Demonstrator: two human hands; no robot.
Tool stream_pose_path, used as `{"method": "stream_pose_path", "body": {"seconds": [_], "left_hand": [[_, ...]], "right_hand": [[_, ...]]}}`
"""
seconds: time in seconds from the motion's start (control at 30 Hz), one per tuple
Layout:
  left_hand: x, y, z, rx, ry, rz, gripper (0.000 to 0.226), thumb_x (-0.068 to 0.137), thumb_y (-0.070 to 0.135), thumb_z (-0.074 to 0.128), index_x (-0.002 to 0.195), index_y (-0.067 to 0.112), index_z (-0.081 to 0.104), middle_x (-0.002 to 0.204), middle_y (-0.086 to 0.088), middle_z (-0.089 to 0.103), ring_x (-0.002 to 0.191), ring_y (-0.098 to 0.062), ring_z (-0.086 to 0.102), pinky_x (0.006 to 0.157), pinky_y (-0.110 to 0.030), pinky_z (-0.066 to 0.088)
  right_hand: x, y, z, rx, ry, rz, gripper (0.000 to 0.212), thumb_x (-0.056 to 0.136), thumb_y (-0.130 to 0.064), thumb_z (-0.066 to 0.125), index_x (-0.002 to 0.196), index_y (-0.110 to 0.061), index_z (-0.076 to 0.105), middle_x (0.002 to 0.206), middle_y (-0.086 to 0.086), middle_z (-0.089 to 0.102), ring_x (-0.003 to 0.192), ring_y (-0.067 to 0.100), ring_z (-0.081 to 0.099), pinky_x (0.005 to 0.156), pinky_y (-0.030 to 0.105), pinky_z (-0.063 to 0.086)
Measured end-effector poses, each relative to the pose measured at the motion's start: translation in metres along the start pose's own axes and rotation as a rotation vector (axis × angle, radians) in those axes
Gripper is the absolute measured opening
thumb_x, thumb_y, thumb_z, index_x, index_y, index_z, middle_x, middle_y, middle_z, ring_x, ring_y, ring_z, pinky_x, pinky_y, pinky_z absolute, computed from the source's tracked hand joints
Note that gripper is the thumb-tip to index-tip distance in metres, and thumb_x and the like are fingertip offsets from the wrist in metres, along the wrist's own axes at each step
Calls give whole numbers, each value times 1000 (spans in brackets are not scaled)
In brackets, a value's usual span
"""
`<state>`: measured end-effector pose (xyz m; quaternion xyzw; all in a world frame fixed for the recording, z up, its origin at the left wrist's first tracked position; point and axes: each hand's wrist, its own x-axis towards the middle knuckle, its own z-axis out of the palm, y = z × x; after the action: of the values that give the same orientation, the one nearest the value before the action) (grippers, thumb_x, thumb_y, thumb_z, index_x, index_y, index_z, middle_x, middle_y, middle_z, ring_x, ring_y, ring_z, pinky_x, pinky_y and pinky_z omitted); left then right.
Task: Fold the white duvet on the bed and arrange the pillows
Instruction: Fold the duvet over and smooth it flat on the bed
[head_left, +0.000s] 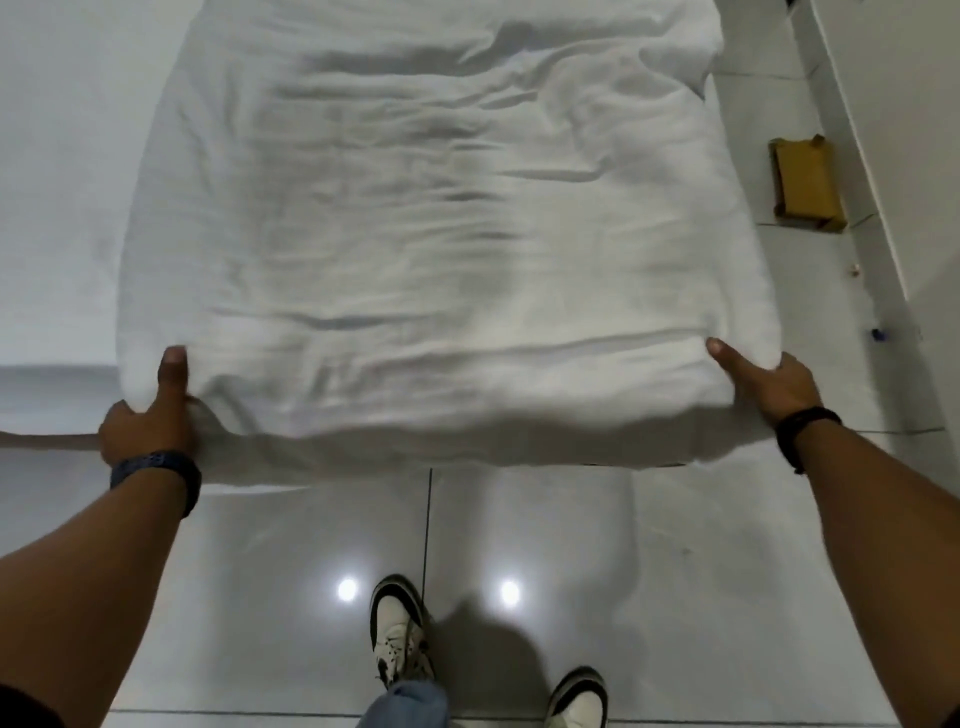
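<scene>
The white duvet (436, 249) lies wrinkled and stretched out in front of me, reaching from the top of the view down to my hands. My left hand (150, 410) grips its near left corner, thumb on top and fingers tucked under the fabric. At the near right corner my right hand (763, 379) holds the edge the same way. The near edge hangs over the floor between my hands. No pillows are in view.
The bed's white surface (57, 208) lies to the left of the duvet. Glossy grey floor tiles (675, 571) are below, with my two shoes (400, 629) on them. A brown cardboard box (805, 182) sits on the floor at the right, beside a white wall (904, 130).
</scene>
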<state>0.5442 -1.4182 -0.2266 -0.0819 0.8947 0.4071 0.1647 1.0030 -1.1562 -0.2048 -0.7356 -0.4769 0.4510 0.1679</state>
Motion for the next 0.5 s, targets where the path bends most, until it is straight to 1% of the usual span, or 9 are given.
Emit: {"method": "stream_pose_path", "body": {"seconds": [0.03,0.07,0.13,0.17,0.27,0.3,0.37,0.43,0.5], "left_hand": [[-1,-4,-4,20,-20,-12,109,41,95,51,114,14,60,120,-12,62,104,-35,58,91,-46,47],[-2,-7,-7,37,-46,-26,113,36,97,51,114,15,61,120,-13,62,103,-36,59,91,-50,47],[-5,-10,-11,63,-110,-37,113,40,93,55,120,14,57,123,-15,59,105,-39,57,92,-49,47],[-7,-11,-12,81,-141,-33,112,42,91,57,122,12,55,123,-16,58,105,-39,56,91,-47,47],[-5,-12,-11,108,-164,-33,108,48,87,60,122,8,54,120,-18,59,102,-39,57,84,-43,47],[-7,-12,-12,125,-155,-15,103,53,84,60,121,6,54,121,-20,58,102,-39,57,81,-42,46],[-7,-12,-16,167,-136,9,94,64,78,59,121,3,54,121,-22,58,105,-41,56,78,-41,44],[-6,-11,-24,184,-118,45,94,64,79,55,121,4,55,121,-24,58,104,-43,57,80,-44,46],[38,-33,-31,229,-137,102,97,59,83,54,122,10,57,124,-25,57,105,-44,57,87,-51,47]], "right_hand": [[-5,4,2,48,-29,-21,113,31,-75,73,125,-13,56,111,2,59,97,23,55,83,31,42],[-9,7,5,94,-51,-16,107,41,-68,75,128,-11,51,115,2,57,98,22,53,84,31,41],[-13,15,10,179,-64,36,93,58,-55,77,133,-10,45,114,0,53,99,20,52,84,31,40],[-14,18,11,209,-89,57,94,57,-56,78,132,-10,47,113,-1,55,98,21,54,84,31,42],[-13,22,9,242,-164,101,120,22,-68,84,125,-15,57,109,-1,66,97,20,63,85,35,49],[-12,25,8,244,-187,110,122,14,-68,84,121,-17,59,104,-2,68,94,19,64,84,35,49],[-15,30,3,208,-202,122,115,9,-65,85,111,-18,61,96,-4,67,88,16,63,80,33,49],[-21,37,-2,175,-127,98,96,21,-60,86,102,-14,64,95,1,68,84,19,63,76,30,48],[-22,49,-10,139,-5,59,71,51,-44,87,108,-8,65,106,11,68,88,25,63,79,30,47]]}}
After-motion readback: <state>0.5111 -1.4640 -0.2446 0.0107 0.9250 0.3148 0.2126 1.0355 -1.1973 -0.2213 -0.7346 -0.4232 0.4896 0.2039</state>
